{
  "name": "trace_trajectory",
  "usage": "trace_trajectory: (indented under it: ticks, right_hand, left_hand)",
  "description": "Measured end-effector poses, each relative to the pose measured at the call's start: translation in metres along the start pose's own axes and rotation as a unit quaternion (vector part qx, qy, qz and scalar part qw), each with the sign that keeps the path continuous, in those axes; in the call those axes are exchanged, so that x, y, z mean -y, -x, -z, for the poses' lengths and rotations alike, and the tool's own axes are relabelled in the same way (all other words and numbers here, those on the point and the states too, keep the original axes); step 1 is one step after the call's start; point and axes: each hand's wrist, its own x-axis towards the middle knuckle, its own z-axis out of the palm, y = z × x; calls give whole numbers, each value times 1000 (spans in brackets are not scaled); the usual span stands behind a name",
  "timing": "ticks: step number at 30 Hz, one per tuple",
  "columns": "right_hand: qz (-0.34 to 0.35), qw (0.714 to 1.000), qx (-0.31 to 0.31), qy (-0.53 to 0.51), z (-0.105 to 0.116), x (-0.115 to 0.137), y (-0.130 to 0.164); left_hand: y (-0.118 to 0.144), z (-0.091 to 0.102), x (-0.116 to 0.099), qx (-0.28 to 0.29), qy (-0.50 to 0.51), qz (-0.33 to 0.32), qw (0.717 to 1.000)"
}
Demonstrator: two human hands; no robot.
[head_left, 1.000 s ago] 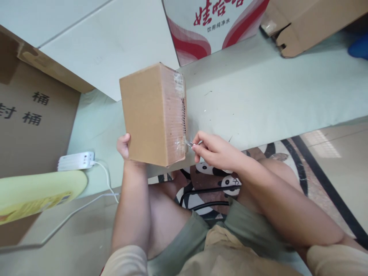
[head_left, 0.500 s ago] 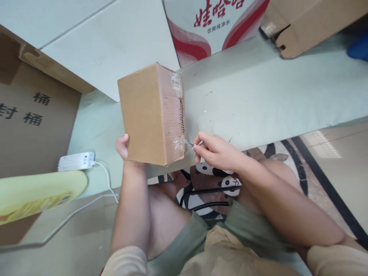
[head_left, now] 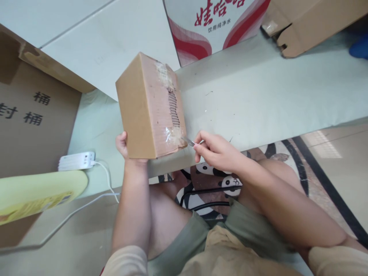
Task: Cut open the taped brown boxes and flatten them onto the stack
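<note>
I hold a small brown box (head_left: 149, 107) up off the counter (head_left: 258, 99) with my left hand (head_left: 123, 145). That hand is wrapped around the bottom edge of the box, and only the thumb side shows. My right hand (head_left: 217, 150) is pinched tight on a little metal blade (head_left: 189, 142). I think it is a small knife, but it is too thin to be sure. Its tip is just beside the low corner of the box, near the clear tape (head_left: 171, 134).

A moment ago the box stood straighter and I saw only a thin dark line down its taped side. Now the box has tipped, so the taped side faces me more. The line has become a wider gap (head_left: 173, 108), and I can see the wavy cardboard inside it. The blade has stayed low by the same corner. I take this to mean the tape is cut along most of the seam. The bit of tape at the bottom corner looks crumpled and may be what holds it shut.

Nearby are a red and white carton (head_left: 212, 27), a big brown box with black letters (head_left: 34, 115) and a white power strip (head_left: 76, 161).
</note>
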Motion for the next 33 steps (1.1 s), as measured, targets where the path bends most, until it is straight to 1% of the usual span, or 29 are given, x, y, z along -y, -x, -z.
trace_trajectory:
  ticks: [3, 5, 9, 11, 13, 19, 22, 26, 31, 33]
  right_hand:
    - [10, 999, -15, -33, -1, -1, -1]
    - [9, 1000, -10, -27, -2, -2, -2]
    - [3, 1000, -6, -11, -4, -2, -2]
    - [-6, 1000, -12, -14, -4, -2, -2]
    - [-12, 1000, -10, -20, -4, -2, -2]
    - [5, 1000, 10, -20, -6, 2, -3]
    - [-4, 1000, 10, -4, -7, 3, -4]
    - [-16, 1000, 13, 4, -8, 4, -5]
    - [-27, 998, 41, 30, -12, 5, -8]
    - [-27, 998, 49, 38, -12, 5, -8]
  left_hand:
    - [0, 2, 2, 12, 27, -1, 1000]
    - [-1, 2, 4, 21, 34, 3, 999]
    - [-2, -1, 4, 1, 27, -26, 999]
    - [-1, -3, 3, -13, 25, -27, 999]
    - [0, -4, 3, -12, 29, -16, 999]
    - [4, -3, 5, 5, 14, 6, 1000]
    - [4, -3, 5, 16, 25, 16, 999]
    - [6, -4, 5, 14, 19, 21, 1000]
    - [10, -8, 3, 34, -5, 59, 998]
    - [10, -9, 1, 32, -13, 60, 998]
